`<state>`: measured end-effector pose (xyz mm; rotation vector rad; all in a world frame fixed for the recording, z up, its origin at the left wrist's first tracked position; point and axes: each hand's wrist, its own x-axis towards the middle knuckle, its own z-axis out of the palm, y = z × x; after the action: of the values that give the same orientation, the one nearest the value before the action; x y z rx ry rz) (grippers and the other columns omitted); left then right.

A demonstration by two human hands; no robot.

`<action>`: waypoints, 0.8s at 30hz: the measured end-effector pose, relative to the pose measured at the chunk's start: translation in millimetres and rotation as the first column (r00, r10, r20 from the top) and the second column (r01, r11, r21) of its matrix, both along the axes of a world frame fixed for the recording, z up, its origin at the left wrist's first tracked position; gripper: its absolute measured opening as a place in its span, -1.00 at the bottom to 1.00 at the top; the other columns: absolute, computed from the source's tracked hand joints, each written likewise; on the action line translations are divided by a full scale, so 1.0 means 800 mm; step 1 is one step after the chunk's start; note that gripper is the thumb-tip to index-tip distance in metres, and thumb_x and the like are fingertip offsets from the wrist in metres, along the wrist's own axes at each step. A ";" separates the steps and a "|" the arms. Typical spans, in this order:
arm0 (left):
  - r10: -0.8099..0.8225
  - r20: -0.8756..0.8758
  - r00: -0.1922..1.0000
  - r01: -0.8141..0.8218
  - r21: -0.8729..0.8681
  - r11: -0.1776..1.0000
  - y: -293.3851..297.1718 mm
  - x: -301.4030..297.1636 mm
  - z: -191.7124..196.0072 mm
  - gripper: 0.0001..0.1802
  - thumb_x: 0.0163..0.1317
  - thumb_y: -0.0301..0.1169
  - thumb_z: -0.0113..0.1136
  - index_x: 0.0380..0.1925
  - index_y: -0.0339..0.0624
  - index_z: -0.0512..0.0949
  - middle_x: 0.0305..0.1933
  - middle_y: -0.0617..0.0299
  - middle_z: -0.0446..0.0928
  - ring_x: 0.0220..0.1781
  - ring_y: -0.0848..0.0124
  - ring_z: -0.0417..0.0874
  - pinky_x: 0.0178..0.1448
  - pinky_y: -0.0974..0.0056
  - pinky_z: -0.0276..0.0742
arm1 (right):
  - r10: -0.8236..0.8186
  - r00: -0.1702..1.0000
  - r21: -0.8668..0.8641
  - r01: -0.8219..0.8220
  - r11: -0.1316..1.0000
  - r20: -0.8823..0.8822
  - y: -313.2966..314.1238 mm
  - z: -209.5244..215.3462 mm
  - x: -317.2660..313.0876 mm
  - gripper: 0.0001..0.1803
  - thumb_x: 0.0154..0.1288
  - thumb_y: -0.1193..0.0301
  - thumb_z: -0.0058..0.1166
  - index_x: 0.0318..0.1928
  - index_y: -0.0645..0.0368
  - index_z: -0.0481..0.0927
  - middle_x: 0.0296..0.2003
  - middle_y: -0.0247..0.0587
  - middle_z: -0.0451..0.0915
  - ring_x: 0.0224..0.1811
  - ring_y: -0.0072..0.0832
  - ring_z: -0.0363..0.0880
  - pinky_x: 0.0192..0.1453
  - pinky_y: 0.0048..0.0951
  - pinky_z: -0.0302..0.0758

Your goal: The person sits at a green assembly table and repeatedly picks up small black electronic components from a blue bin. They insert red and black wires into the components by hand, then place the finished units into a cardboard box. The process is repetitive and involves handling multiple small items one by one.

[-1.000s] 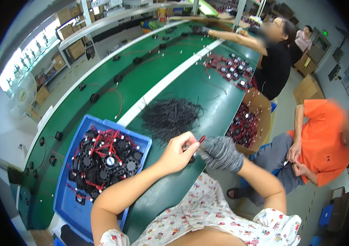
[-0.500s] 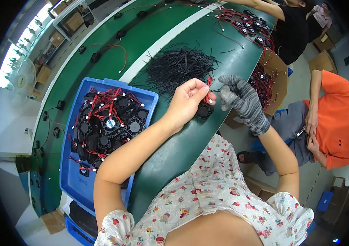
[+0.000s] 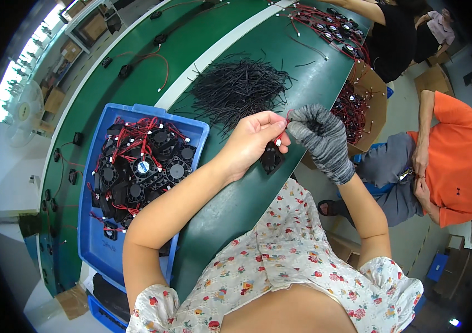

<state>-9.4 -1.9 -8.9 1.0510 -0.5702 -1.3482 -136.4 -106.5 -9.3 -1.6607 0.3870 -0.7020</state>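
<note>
My bare left hand [image 3: 253, 141] pinches the red lead and white plug of a small black fan [image 3: 272, 157], which hangs just under my fingers above the green table [image 3: 230, 205]. My right hand [image 3: 316, 133], in a grey knit glove, is closed on the same red wire right beside the left fingers. A heap of black cable ties [image 3: 238, 89] lies just beyond both hands.
A blue crate [image 3: 105, 250] full of black fans with red wires sits at my left. Cardboard boxes of fans [image 3: 358, 108] stand at the table's right edge. A seated person in orange [image 3: 452, 161] is at the right. Another person's arm [image 3: 366, 8] works at the far end.
The view has tipped down and closer. Both hands stay together on the fan's wire; the fan now hangs lower beneath my left fingers.
</note>
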 end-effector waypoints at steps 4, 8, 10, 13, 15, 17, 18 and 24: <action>-0.021 -0.010 1.000 0.021 -0.028 0.999 0.002 0.000 -0.002 -0.90 0.22 -0.40 -0.04 -0.38 -0.16 0.43 -0.51 0.29 0.46 -0.46 0.55 0.46 -0.31 0.47 0.38 | 0.052 0.999 -0.017 -0.052 0.998 -0.013 0.000 0.009 0.000 -0.82 0.05 0.58 0.10 -0.27 0.26 0.48 -0.37 -0.33 0.51 -0.31 -0.65 0.45 -0.19 -0.61 0.43; -0.034 -0.049 0.998 0.032 -0.043 0.999 0.001 -0.001 0.000 -0.91 0.20 -0.40 -0.01 -0.37 -0.17 0.42 -0.50 0.29 0.46 -0.45 0.55 0.46 -0.30 0.47 0.38 | 0.013 1.000 -0.267 -0.013 0.964 -0.002 -0.014 -0.003 0.000 -0.81 0.07 0.58 0.06 -0.25 0.26 0.47 -0.37 -0.32 0.50 -0.28 -0.63 0.44 -0.15 -0.59 0.41; -0.041 -0.052 0.998 0.038 -0.051 0.998 0.001 -0.003 0.003 -0.91 0.19 -0.40 0.01 -0.37 -0.17 0.43 -0.49 0.28 0.47 -0.44 0.55 0.46 -0.30 0.47 0.38 | 0.004 1.000 -0.293 -0.004 0.956 0.001 -0.015 -0.001 0.001 -0.83 0.08 0.57 0.03 -0.25 0.26 0.46 -0.37 -0.32 0.49 -0.29 -0.63 0.43 -0.13 -0.58 0.39; -0.068 -0.032 0.997 0.066 -0.067 0.996 0.002 -0.004 0.002 -0.89 0.18 -0.40 0.03 -0.36 -0.19 0.44 -0.49 0.28 0.47 -0.44 0.56 0.47 -0.30 0.48 0.39 | 0.059 0.998 -0.122 -0.063 0.991 -0.034 -0.012 0.009 -0.001 -0.85 0.09 0.56 0.01 -0.26 0.25 0.45 -0.36 -0.33 0.48 -0.30 -0.63 0.41 -0.11 -0.57 0.38; -0.093 -0.014 0.996 0.091 -0.094 0.991 0.001 -0.003 -0.004 -0.87 0.18 -0.39 0.04 -0.35 -0.22 0.46 -0.49 0.29 0.49 -0.45 0.59 0.49 -0.31 0.49 0.41 | 0.096 0.994 -0.038 -0.098 0.994 -0.053 -0.008 0.014 -0.001 -0.85 0.09 0.56 0.01 -0.26 0.25 0.45 -0.36 -0.34 0.47 -0.31 -0.63 0.40 -0.12 -0.57 0.38; -0.110 -0.024 0.994 0.107 -0.105 0.989 0.001 -0.003 -0.003 -0.87 0.18 -0.38 0.04 -0.38 -0.22 0.47 -0.49 0.29 0.49 -0.46 0.60 0.48 -0.32 0.51 0.41 | 0.122 0.992 -0.037 -0.122 0.992 0.018 -0.013 0.008 -0.001 -0.83 0.10 0.55 0.01 -0.24 0.25 0.45 -0.34 -0.34 0.47 -0.30 -0.64 0.40 -0.13 -0.58 0.39; -0.119 -0.028 0.993 0.115 -0.111 0.987 0.001 -0.004 -0.003 -0.86 0.18 -0.38 0.04 -0.39 -0.22 0.48 -0.49 0.30 0.49 -0.46 0.61 0.48 -0.32 0.51 0.40 | 0.135 0.989 -0.037 -0.133 0.990 0.054 -0.014 0.006 -0.002 -0.82 0.10 0.55 0.01 -0.23 0.26 0.45 -0.33 -0.34 0.48 -0.29 -0.65 0.40 -0.13 -0.58 0.39; -0.144 0.003 0.990 0.143 -0.110 0.983 0.002 -0.002 -0.004 -0.81 0.19 -0.38 0.01 -0.34 -0.28 0.51 -0.51 0.32 0.48 -0.48 0.61 0.45 -0.33 0.52 0.38 | 0.162 0.982 -0.056 -0.168 0.984 -0.093 -0.015 0.017 -0.004 -0.82 0.14 0.53 -0.03 -0.20 0.24 0.47 -0.31 -0.35 0.50 -0.26 -0.65 0.41 -0.12 -0.60 0.40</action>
<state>-11.2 -0.2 -11.9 0.9302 -0.7200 -1.4278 -139.7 -118.4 4.1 -1.7655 0.2876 -0.5235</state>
